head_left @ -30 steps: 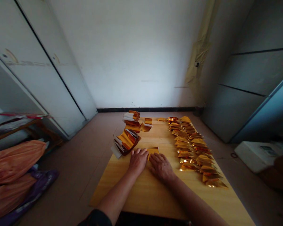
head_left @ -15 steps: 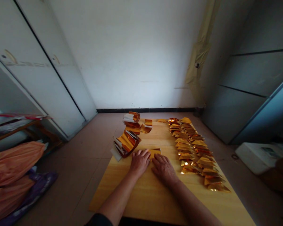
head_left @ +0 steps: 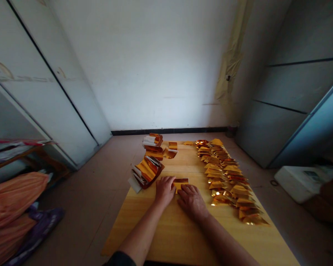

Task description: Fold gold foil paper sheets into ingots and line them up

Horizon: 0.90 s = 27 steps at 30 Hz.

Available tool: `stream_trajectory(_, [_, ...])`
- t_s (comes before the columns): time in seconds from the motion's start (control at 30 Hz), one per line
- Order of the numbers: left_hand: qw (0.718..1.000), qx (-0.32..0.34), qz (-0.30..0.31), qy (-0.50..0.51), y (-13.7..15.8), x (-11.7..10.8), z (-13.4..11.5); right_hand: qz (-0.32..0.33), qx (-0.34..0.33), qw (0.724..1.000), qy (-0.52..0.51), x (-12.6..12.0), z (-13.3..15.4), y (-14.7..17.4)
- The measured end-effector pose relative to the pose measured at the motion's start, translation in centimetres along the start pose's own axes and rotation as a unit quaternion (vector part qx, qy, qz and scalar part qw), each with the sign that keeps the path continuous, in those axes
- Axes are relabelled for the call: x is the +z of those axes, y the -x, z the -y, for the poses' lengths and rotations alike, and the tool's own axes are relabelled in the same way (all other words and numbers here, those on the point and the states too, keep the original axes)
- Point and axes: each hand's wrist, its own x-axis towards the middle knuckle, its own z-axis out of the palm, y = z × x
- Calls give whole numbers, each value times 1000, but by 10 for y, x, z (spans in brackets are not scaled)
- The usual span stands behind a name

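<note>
I have both hands low over the table, with one gold sheet lying flat between and under their fingertips. My left hand covers the sheet's left end; its fingers lie close together and point across the sheet. From here I cannot tell whether the thumb pinches an edge or only presses. My right hand rests palm down over the near right part, fingers stretched out and slightly apart; I cannot see under them, so whether anything is gripped there I cannot say either. I read the two-sided hold as a way of stopping so light a sheet from sliding or curling. A darker band runs along its far side, beyond the fingertips, perhaps a fold, though it is too small to be sure.

Just beyond and to the left of my left fingers sits the near stack, curled and fanned, probably put there to be within that hand's easy reach. Farther off, past it, lie the far stack and a loose sheet, well apart from the fingertips. To the right of my right fingers, the folded pieces run away in two overlapping rows. Overlapping likely saves room, and having them on that side leaves the wood in front of me free for both hands.
</note>
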Motion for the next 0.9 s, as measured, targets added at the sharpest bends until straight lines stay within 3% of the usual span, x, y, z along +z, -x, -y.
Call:
stream_trajectory(0.1, [999,-35,13,-22,-7,-4,-6,-1,-7,1000,1,-6,3,0])
stream_trajectory(0.33, [998,-50,23,-12,-11,-4,-8,-10,-7,1000,1,-8,5,-1])
stream_trajectory(0.6, [996,-8,-55,76,6,12,-4,-133,63,986,-84,0,-17,-10])
stream_trajectory(0.77, [984,-3,-60,170,9,11,-1,-82,135,973,-171,3,-31,-26])
stream_trajectory(0.9, [954,-31,-61,291,8,12,1,-37,185,929,-318,9,-40,-33])
